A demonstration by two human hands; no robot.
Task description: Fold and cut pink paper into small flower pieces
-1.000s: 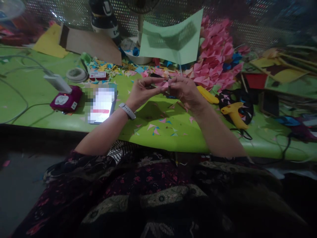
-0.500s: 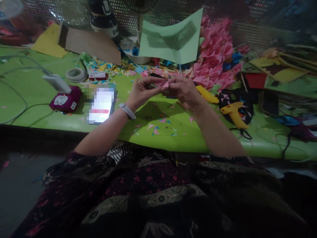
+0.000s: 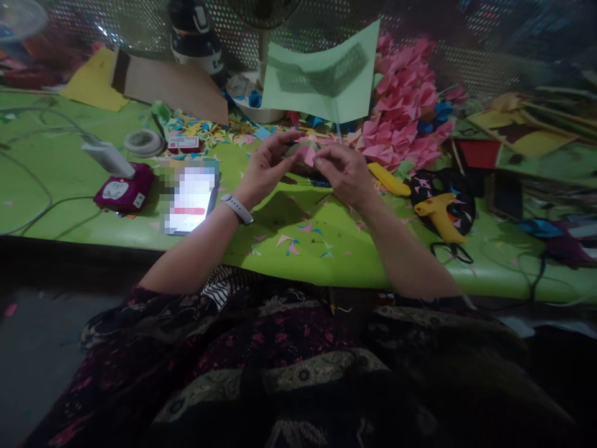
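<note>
A small piece of pink paper (image 3: 306, 154) is pinched between the thumb and fingertips of my right hand (image 3: 347, 174), above the middle of the green table. My left hand (image 3: 263, 169), with a white band at the wrist, is held on the other side of the paper. Its thumb and fingers are spread apart, and the thumb tip is close to the paper's left edge; whether it touches cannot be made out. Beneath the hands lie a dark object, partly hidden, and small paper scraps (image 3: 291, 247).
A lit phone (image 3: 191, 202) and a purple socket box (image 3: 125, 188) lie left. Behind are a heap of pink paper pieces (image 3: 405, 99) and a raised green sheet (image 3: 321, 81). To the right are a yellow cutter (image 3: 389, 179) and a yellow glue gun (image 3: 441, 214).
My left fingers have opened away from the pink paper. The paper now stands more upright in my right fingertips; before, both hands held it flatter.
</note>
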